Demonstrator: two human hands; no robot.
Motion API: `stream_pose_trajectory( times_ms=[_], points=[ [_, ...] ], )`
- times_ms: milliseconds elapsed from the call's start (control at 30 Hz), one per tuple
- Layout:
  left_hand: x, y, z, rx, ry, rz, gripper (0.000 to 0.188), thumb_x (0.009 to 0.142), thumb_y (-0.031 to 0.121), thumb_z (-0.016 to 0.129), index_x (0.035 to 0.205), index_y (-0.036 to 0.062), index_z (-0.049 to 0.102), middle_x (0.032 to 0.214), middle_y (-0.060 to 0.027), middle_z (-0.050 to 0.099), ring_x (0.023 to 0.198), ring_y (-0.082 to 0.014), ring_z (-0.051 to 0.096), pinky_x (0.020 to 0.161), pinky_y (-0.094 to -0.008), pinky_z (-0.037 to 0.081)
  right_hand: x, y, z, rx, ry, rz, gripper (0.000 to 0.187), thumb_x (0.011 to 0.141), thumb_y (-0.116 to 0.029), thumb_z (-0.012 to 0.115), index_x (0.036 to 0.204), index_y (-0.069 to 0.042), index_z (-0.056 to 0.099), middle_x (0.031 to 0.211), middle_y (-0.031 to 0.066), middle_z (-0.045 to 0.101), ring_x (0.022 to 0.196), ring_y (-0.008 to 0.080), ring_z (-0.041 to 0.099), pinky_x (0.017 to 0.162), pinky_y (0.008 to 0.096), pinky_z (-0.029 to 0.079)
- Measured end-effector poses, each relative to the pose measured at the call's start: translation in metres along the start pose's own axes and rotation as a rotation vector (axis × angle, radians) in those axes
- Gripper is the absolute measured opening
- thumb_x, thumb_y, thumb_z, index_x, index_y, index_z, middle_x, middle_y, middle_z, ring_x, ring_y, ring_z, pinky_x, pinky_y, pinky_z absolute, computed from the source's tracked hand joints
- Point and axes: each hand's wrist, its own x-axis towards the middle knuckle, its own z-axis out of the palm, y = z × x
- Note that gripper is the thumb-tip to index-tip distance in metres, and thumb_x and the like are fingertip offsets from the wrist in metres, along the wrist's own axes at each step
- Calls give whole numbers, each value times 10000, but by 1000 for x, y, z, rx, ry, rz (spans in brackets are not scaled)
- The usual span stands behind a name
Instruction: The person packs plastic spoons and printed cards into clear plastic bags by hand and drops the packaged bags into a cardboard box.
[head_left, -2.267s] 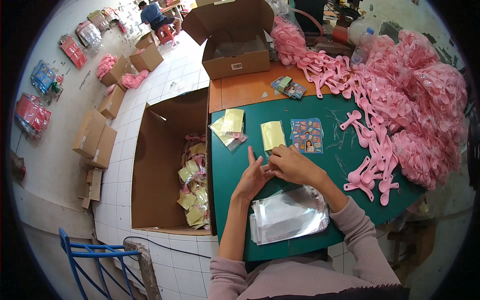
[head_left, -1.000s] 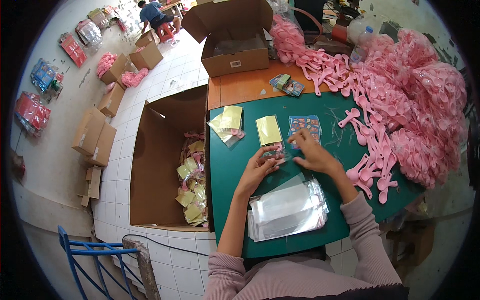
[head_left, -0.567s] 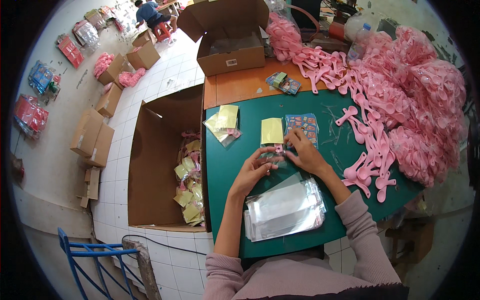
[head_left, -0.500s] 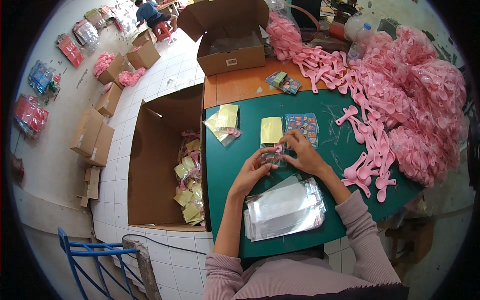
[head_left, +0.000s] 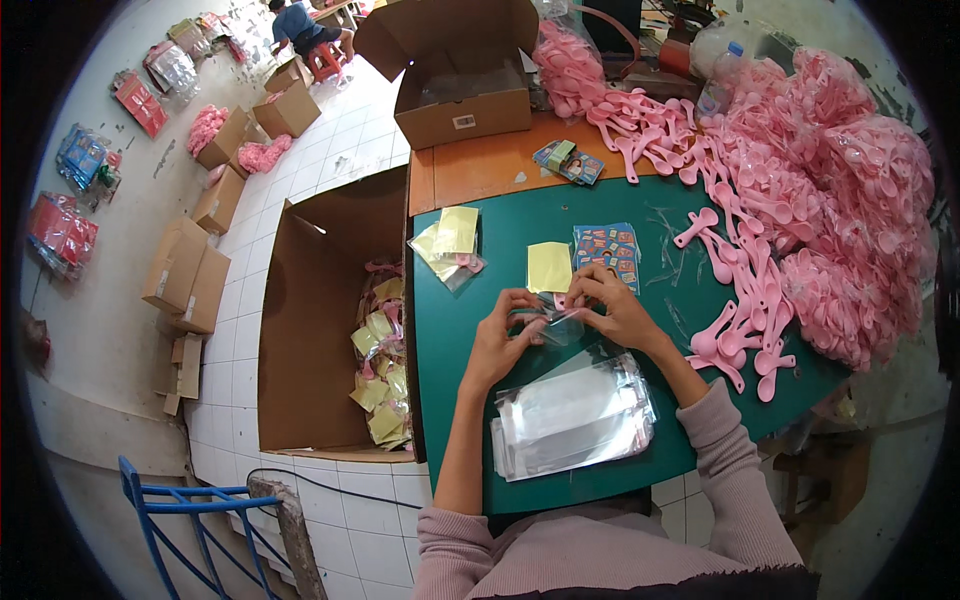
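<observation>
Between my hands is a clear plastic bag [head_left: 562, 329] with a yellow card [head_left: 549, 268] in its far part and a bit of pink showing near my fingers. My left hand [head_left: 503, 337] pinches the bag's near left edge. On the other side, the closed fingers of my right hand [head_left: 612, 308] grip its right edge. Just beyond my right hand lies a stack of blue printed cards [head_left: 607, 250]. Nearer to me is a pile of clear flat plastic bags [head_left: 572, 415]. Filled bags with yellow cards [head_left: 452, 240] lie at the table's left edge.
Loose pink spoons [head_left: 745, 290] and a large heap of bagged spoons [head_left: 830, 190] cover the table's right side. A deep carton [head_left: 320, 330] with filled bags stands to the left. An open cardboard box [head_left: 465, 110] sits at the back. A person [head_left: 300, 25] sits far off.
My fingers have shifted slightly on the bag, and its near end is now bent up between them. The left hand has drawn a little nearer to me.
</observation>
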Motion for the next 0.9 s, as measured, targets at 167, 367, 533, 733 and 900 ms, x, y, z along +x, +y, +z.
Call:
stream_pose_trajectory(
  times_ms=[167,367,533,733,900],
  points=[
    [3,-5,3,209,119,-20,126,786,89,624,824,-3,546,833,-44,571,790,-115,576,601,-232,507,-4,5,-3,74,83,125,118,750,-98,637,829,-31,579,854,45,446,688,103,485,614,233,413],
    [0,-6,0,373,214,17,170,754,132,661,815,13,557,785,-52,559,704,-111,568,542,-250,463,-6,-8,8,87,-25,188,141,768,-130,629,850,-36,564,868,50,439,696,102,502,611,220,434],
    [2,-4,5,382,233,14,192,748,146,671,790,2,553,781,-50,560,653,-113,564,529,-231,467,-7,12,12,261,20,288,154,811,-153,598,880,-27,543,830,44,508,664,93,534,584,215,450],
    [2,-6,3,291,232,-107,177,779,141,652,782,-4,550,740,-33,587,653,-63,546,548,-216,487,-7,8,23,541,73,412,184,840,-183,573,845,-4,529,727,29,553,598,75,532,536,205,441],
    [0,-3,12,332,282,-143,169,797,143,633,786,-10,562,724,-40,597,664,-70,565,559,-212,493,-5,1,26,400,120,525,156,837,-158,572,824,-8,530,647,9,538,531,47,492,468,198,386]
  ],
)
